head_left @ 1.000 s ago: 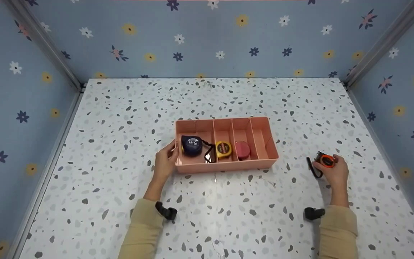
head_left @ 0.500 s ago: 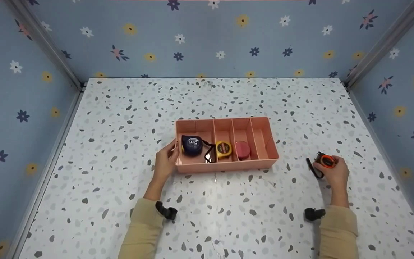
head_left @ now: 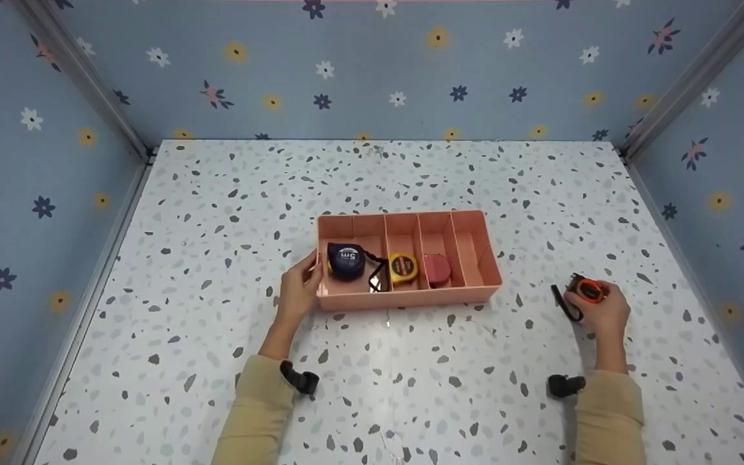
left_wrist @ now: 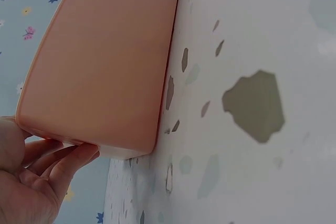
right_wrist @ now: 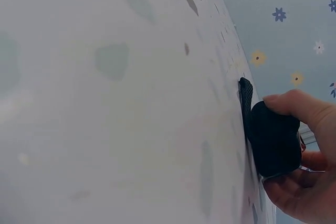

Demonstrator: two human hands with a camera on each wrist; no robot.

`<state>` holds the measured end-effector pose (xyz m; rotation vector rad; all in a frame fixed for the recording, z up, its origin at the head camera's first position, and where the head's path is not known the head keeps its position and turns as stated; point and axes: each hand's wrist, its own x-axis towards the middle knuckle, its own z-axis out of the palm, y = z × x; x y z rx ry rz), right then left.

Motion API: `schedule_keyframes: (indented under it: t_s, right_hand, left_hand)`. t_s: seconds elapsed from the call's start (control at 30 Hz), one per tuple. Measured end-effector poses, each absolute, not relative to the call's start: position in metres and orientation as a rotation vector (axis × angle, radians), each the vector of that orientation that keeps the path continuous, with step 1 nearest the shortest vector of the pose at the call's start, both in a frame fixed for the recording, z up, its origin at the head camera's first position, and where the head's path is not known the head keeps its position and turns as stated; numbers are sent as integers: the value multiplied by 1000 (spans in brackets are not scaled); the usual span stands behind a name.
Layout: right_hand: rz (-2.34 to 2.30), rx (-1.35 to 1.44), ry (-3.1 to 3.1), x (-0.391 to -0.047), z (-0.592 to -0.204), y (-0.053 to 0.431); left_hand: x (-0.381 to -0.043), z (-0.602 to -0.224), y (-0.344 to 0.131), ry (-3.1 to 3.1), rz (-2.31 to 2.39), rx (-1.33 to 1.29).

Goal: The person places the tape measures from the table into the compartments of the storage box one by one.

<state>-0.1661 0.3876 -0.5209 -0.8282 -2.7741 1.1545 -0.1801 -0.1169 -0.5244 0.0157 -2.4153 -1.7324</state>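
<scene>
A salmon-pink divided organizer box point(head_left: 407, 299) sits mid-table. In its widest compartment lies a dark blue tape measure point(head_left: 346, 261) with a black strap; beside it are a yellow tape measure point(head_left: 403, 267) and a round pink case point(head_left: 437, 268), each in its own section. My left hand point(head_left: 298, 287) grips the box's left end. In the left wrist view, its fingers point(left_wrist: 68, 163) bend against the end wall below the rim. Off to the right, my right hand point(head_left: 604, 313) holds a black and orange tape measure point(head_left: 588, 290) between thumb and fingers, close over the table. Its black strap point(head_left: 566, 303) trails left.
The rightmost compartment point(head_left: 475, 258) of the box holds nothing. The white speckled table point(head_left: 449, 400) is bounded by a flowered blue panel point(head_left: 372, 71) at the back and similar panels left and right. A dark camera mount sits on each sleeve.
</scene>
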Motion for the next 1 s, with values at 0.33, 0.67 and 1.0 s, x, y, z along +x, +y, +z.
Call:
schedule_keyframes:
  t_s: [0.33,0.67,1.0]
  right_hand:
    - [1128,-802,-2721,-165,-521,387]
    - [1121,-788,-2698,-167,-522,384]
    - [1129,-682,-2726,-165,-507,374]
  left_hand:
    - [-181,-524,-117,-2410,-1732,3]
    - [-181,-525,-117,-2426,-1751,29]
    - [-181,-525,-116,-2432,-1752,48]
